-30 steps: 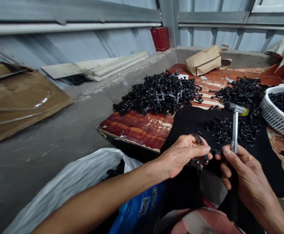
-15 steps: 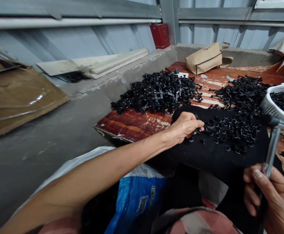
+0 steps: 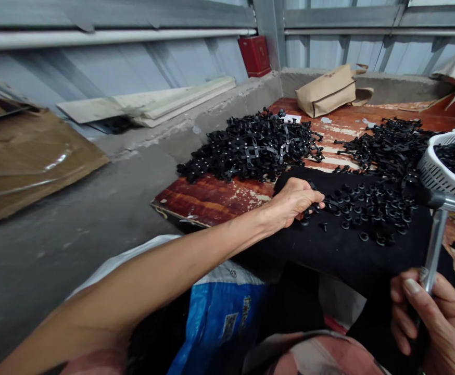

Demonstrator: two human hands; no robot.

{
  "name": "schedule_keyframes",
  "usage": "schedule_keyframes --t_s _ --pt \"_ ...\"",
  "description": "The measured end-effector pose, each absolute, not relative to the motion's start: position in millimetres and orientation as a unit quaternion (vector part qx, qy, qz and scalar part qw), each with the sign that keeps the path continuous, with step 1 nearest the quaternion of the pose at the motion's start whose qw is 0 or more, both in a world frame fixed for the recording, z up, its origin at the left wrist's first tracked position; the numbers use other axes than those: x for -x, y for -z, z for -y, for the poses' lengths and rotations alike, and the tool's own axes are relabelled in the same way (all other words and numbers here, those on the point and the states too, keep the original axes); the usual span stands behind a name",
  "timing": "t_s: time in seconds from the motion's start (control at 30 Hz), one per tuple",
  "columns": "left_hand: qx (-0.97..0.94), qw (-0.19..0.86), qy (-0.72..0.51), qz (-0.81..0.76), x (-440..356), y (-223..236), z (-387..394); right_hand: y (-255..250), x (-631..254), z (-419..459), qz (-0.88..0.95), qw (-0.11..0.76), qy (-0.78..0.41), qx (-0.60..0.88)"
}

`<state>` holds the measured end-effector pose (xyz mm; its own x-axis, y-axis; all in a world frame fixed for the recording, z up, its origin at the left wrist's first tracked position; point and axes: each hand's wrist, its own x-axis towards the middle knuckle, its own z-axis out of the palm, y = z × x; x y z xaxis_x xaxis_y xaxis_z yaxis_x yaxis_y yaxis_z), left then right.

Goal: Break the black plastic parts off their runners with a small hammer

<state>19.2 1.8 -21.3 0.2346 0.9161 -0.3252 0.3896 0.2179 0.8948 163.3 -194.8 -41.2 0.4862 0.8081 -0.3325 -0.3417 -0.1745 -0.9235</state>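
Note:
My left hand (image 3: 295, 200) is closed in a pinch on a small black linkage part (image 3: 314, 207), mostly covered by the fingers. It hovers or rests low over a black cloth (image 3: 290, 255); contact with the cloth is hard to tell. Just right of it lie many loose black round-headed pegs (image 3: 368, 208) on the cloth. My right hand (image 3: 434, 312) is wrapped round the handle of a hammer (image 3: 435, 247), held upright at the right. The hammer's head has a dark face on the left and a yellow-green face on the right.
A pile of black jointed linkages (image 3: 251, 148) lies on the worn red-brown table (image 3: 212, 200). Another black pile (image 3: 391, 146) sits beside a white basket (image 3: 430, 161) of black parts. Behind are a tan bag (image 3: 325, 94) and red tin (image 3: 254, 56). A blue sack (image 3: 215, 317) stands below.
Both hands keep nearly the same pose and grip. The view has shifted very slightly, and the hammer head appears a touch lower.

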Motion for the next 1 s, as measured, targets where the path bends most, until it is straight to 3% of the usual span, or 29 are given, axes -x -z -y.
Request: schedule_keyframes --t_s 0.2,0.33,0.43,0.63,0.8,1.0 --pt "-0.604 0.516 -0.254 -0.552 -17.0 26.1 -2.9 42.9 -164.7 196.4 0.209 0.591 -0.474 0.618" --pt "-0.632 0.492 -0.260 -0.539 -16.5 22.5 1.2 47.1 -171.8 198.4 0.281 0.526 -0.440 0.671" --pt "-0.646 0.469 -0.261 -0.543 -16.7 19.1 3.7 52.1 -181.6 197.7 0.414 0.465 -0.349 0.700" --pt "-0.651 0.463 -0.268 -0.539 -18.1 15.6 5.1 47.8 -195.6 186.9 0.691 0.362 -0.071 0.621" --pt "-0.655 0.462 -0.250 -0.543 -20.1 11.3 5.8 42.0 -200.6 176.9 0.748 0.231 -0.008 0.623" --pt "-0.660 0.465 -0.262 -0.529 -17.7 15.4 3.4 36.3 -197.5 182.0 0.742 0.296 -0.001 0.601"
